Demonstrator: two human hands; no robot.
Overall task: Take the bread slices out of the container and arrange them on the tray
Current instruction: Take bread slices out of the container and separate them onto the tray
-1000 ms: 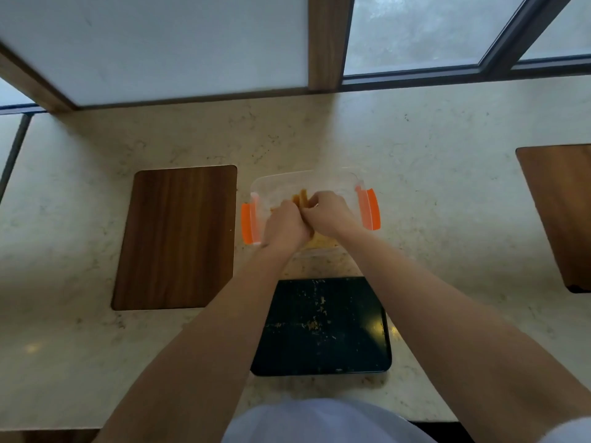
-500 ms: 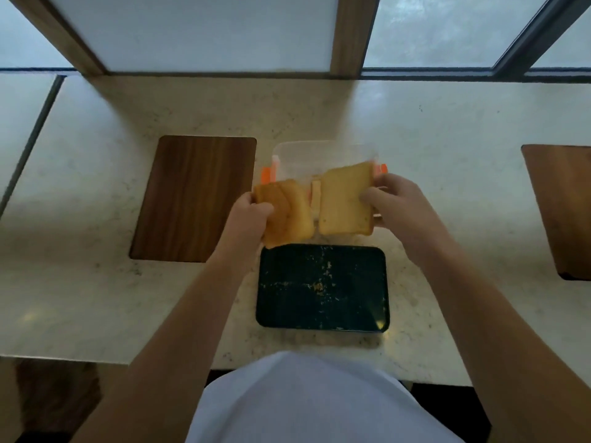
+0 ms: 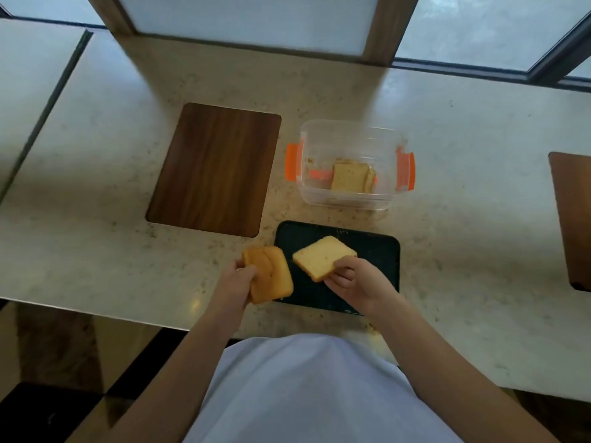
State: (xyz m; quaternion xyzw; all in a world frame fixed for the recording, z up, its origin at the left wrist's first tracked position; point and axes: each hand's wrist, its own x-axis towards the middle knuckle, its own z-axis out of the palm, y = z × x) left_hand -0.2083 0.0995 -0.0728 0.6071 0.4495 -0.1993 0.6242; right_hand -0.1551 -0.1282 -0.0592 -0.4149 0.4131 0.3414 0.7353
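A clear plastic container (image 3: 351, 129) with orange side clips stands on the counter, holding a few bread slices (image 3: 350, 176) leaning on edge. Just in front of it lies the dark tray (image 3: 382, 254). My left hand (image 3: 235, 284) grips a small stack of bread slices (image 3: 271, 276) over the tray's left edge. Over the middle of the tray, my right hand (image 3: 353, 284) pinches a single bread slice (image 3: 321, 256) by its near corner; whether that slice touches the tray I cannot tell.
A dark wooden board (image 3: 214, 167) lies left of the container. Another wooden board (image 3: 572, 215) sits at the right edge of view. The pale stone counter (image 3: 96, 251) ends close to my body, and windows run along its far side.
Both hands went into the container, lifted bread out, and came down towards me. The slices now sit over the tray instead of in front of the container.
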